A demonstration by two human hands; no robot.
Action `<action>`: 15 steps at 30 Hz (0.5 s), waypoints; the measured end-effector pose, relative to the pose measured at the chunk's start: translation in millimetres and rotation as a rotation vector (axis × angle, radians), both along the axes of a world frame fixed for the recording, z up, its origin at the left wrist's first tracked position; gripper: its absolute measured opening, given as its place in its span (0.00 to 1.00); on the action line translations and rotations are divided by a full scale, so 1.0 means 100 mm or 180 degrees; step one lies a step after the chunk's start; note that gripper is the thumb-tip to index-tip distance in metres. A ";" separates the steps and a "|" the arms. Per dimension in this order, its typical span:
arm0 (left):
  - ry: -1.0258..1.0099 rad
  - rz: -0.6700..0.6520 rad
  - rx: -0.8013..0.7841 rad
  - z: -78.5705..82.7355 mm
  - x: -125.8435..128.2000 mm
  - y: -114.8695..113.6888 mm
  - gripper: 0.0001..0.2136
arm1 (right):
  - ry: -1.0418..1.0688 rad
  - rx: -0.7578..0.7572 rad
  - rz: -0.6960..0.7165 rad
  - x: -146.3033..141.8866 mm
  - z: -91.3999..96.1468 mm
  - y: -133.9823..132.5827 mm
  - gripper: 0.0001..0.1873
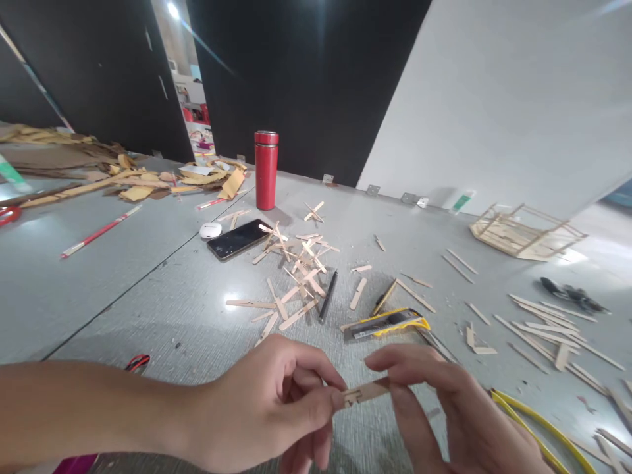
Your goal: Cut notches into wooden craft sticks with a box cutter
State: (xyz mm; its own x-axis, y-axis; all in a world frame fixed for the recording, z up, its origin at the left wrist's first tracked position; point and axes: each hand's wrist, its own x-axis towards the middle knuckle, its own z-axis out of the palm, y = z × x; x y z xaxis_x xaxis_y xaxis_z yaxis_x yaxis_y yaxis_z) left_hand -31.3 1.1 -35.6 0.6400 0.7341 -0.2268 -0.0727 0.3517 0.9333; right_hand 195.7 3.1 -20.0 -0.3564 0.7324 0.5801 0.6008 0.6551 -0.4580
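Observation:
A short flat wooden craft stick point(368, 392) with notched cuts near its left end spans the space between my hands, just above the table. My left hand point(266, 405) pinches that left end between thumb and index finger. The thumb and index finger of my right hand point(444, 401) close on the other end, covering its tip. Beyond my fingers lies a yellow utility knife point(390, 322), with a black pen point(329, 296) to its left. A loose pile of craft sticks point(303, 276), some crossed together, is farther back.
A red flask point(266, 171) stands behind a phone point(239, 238) and a white earbud case point(210, 230). At the right are a wooden stick frame point(528, 230), scattered strips point(548, 326) and a yellow band-like item point(538, 424). Torn cardboard point(138, 181) lies at the back left.

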 end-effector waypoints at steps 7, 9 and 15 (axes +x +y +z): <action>-0.0040 0.0047 0.0165 0.00 0.01 0.02 0.14 | -0.0276 -0.0014 -0.0509 0.11 0.06 0.09 0.08; -0.0036 0.0044 0.0168 0.01 0.01 0.02 0.14 | -0.0330 0.0136 -0.0280 0.10 0.07 0.11 0.11; 0.0016 0.0005 0.0040 0.03 0.01 0.01 0.16 | -0.0074 0.0400 0.0844 -0.02 0.03 0.06 0.17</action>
